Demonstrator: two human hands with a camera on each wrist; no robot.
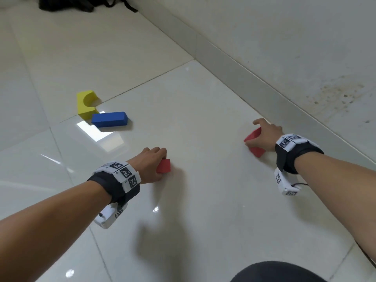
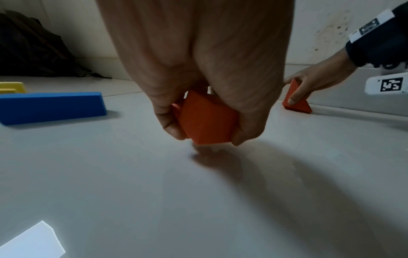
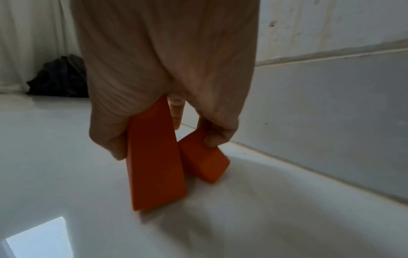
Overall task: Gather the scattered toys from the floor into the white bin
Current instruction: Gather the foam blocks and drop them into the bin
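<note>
My left hand (image 1: 152, 162) grips a small red cube (image 1: 164, 166) (image 2: 207, 120) between thumb and fingers, low on the tiled floor. To the right, near the wall, my right hand (image 1: 263, 134) holds two red slabs that lean together in a V: a long one (image 3: 154, 157) against the thumb and a shorter one (image 3: 202, 157) under the fingertips. Whether they are one piece I cannot tell. A yellow arch block (image 1: 86, 104) and a blue bar (image 1: 109, 119) lie together on the floor, farther left. The white bin is not in view.
A black bag (image 1: 67, 3) lies at the far wall. The skirting board (image 1: 244, 64) runs diagonally just behind my right hand. A bright window reflection (image 1: 99, 129) sits on the glossy tiles. Dark clothing (image 1: 274, 271) shows at the bottom edge.
</note>
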